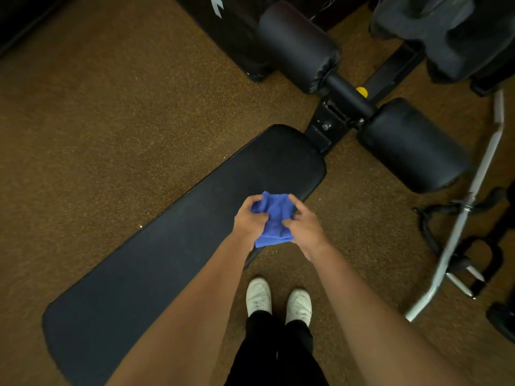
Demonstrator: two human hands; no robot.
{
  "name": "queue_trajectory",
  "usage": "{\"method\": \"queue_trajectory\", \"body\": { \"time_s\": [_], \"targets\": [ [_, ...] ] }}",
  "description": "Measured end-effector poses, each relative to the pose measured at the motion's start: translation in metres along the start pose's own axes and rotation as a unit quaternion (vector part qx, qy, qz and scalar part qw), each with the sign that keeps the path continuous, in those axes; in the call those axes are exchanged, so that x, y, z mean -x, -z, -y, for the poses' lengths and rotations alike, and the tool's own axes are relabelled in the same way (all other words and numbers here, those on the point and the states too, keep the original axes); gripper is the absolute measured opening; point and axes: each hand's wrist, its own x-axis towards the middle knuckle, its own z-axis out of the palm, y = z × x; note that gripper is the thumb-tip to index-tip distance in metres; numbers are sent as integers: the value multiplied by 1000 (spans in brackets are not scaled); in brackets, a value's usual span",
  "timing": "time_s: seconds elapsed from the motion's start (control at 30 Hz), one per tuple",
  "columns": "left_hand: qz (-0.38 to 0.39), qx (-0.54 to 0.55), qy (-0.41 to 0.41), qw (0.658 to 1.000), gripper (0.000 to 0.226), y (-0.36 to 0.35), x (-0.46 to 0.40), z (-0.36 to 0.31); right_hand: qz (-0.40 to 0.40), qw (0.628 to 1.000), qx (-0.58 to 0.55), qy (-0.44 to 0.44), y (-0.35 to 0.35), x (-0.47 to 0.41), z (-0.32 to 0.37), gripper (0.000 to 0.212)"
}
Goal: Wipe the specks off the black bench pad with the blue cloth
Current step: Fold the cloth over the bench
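A long black bench pad runs diagonally from the lower left to the middle of the view. A bunched blue cloth is held in the air over the pad's near right edge. My left hand grips the cloth's left side and my right hand grips its right side. The cloth's lower end hangs free between my wrists. Faint pale specks and smears show on the pad's middle. A few white specks lie on the floor beside the pad's edges.
Two black roller pads on a black frame stand beyond the bench's far end. A curved silver bar and black handles lie on the floor at right. My white shoes stand on brown speckled floor.
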Motion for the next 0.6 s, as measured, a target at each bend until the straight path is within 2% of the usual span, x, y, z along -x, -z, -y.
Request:
{"method": "queue_trajectory", "body": {
  "time_s": [0.1, 0.2, 0.27, 0.33, 0.4, 0.5, 0.6],
  "targets": [
    [56, 41, 7, 998, 45, 0, 7, -19, -42, 994, -91, 38, 15, 11, 13, 62],
    [118, 51, 14, 992, 57, -4, 19, -46, -80, 984, -140, 74, 34, 23, 30, 53],
    [148, 53, -11, 988, 71, -13, 24, -64, -101, 978, -158, 87, 48, 28, 40, 51],
    [165, 17, -79, 983, 80, -27, 25, -83, -125, 973, -159, 109, 65, 28, 49, 50],
    [173, -41, -152, 972, 76, -44, 25, -103, -158, 968, -140, 134, 87, 25, 59, 49],
    [199, -97, -219, 950, 56, -75, 25, -138, -219, 954, -100, 180, 124, 17, 72, 48],
    [204, -166, -310, 913, 45, -109, 21, -173, -282, 932, -51, 221, 161, 14, 83, 48]
  ]
}}
